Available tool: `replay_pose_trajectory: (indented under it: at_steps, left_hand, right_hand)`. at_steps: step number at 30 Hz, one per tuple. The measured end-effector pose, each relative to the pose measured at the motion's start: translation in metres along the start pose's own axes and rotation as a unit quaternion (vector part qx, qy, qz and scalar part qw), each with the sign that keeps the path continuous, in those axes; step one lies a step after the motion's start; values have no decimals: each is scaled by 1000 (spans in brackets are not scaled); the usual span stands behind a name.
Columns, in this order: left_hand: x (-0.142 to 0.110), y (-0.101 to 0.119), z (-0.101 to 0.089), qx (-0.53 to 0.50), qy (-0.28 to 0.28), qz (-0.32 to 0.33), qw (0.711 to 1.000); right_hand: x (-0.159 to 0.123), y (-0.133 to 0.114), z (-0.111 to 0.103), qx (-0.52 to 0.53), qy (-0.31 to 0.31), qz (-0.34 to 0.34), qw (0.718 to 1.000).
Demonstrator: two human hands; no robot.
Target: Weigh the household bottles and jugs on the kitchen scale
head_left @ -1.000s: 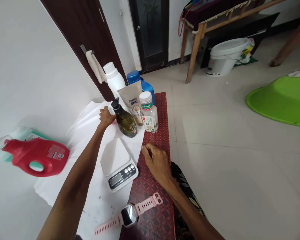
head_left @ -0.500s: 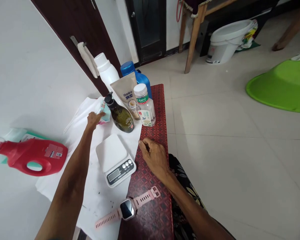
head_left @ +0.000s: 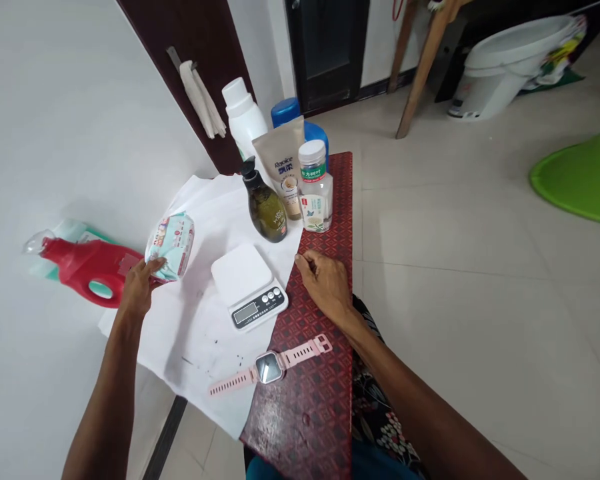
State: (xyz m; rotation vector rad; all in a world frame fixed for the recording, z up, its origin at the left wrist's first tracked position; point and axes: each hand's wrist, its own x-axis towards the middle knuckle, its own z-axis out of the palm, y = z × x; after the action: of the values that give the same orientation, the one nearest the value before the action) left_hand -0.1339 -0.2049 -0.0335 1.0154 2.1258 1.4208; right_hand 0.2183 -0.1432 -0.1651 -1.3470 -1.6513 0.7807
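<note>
My left hand [head_left: 141, 283] grips the near edge of a teal, white and pink soft plastic packet [head_left: 174, 243], holding it raised over the left side of the white cloth, in front of the red jug. My right hand [head_left: 326, 280] rests loosely curled on the patterned red tabletop [head_left: 320, 393], with nothing visible in it. Between the hands lies a white digital kitchen scale [head_left: 245, 277], its platform bare. Nearer me, a pink-strapped smartwatch [head_left: 269, 367] is stretched out across the cloth and tabletop.
At the back stand a dark green pump bottle [head_left: 267, 212], a beige Rejoice tube [head_left: 281, 160], a clear white-capped bottle [head_left: 316, 190], a white bottle [head_left: 245, 120] and a blue bottle [head_left: 316, 133]. A red detergent jug [head_left: 93, 263] is by the wall. A white bucket [head_left: 500, 80] stands on the floor.
My left hand has carried the packet from beside the green pump bottle leftward and nearer, lifting it off the cloth. My right hand stays curled on the table. The view has shifted slightly.
</note>
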Motion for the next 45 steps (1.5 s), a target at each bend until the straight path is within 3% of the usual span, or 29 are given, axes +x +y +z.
replay_pose_trajectory:
  at_steps: [4,9,13,18,20,25,28,33,38,42,45]
  left_hand:
    - [-42,13,2,7,-88,84,993]
    - [-76,15,40,133,-131,187,964]
    - [-82,4,59,192,-158,243,938]
    - [-81,0,53,224,-197,263,918]
    - [-84,0,48,207,-185,262,924]
    - [-96,-10,35,108,-56,236,964]
    - [-101,-20,30,45,-17,225,973]
    - [-101,-24,37,66,-29,238,969]
    - [-98,-13,67,191,-72,290,935]
    - [-91,-10,82,176,-88,237,951]
    - [-80,-10,78,113,-61,179,975]
  right_hand:
    - [-1,-2,0,2,5,6,1000]
    - [-2,-4,-1,5,6,15,1000]
    - [-2,-5,-1,13,9,14,1000]
    - [-2,-5,-1,11,6,19,1000]
    - [-2,-4,-1,13,6,19,1000]
    - [-1,-2,0,24,9,16,1000]
    - [-1,-2,0,25,16,15,999]
    - [-2,-2,-1,19,16,13,1000]
    - [-5,2,-1,7,16,10,1000]
    - [-6,6,-1,-2,9,14,1000]
    - [-5,7,-2,-7,2,21,1000]
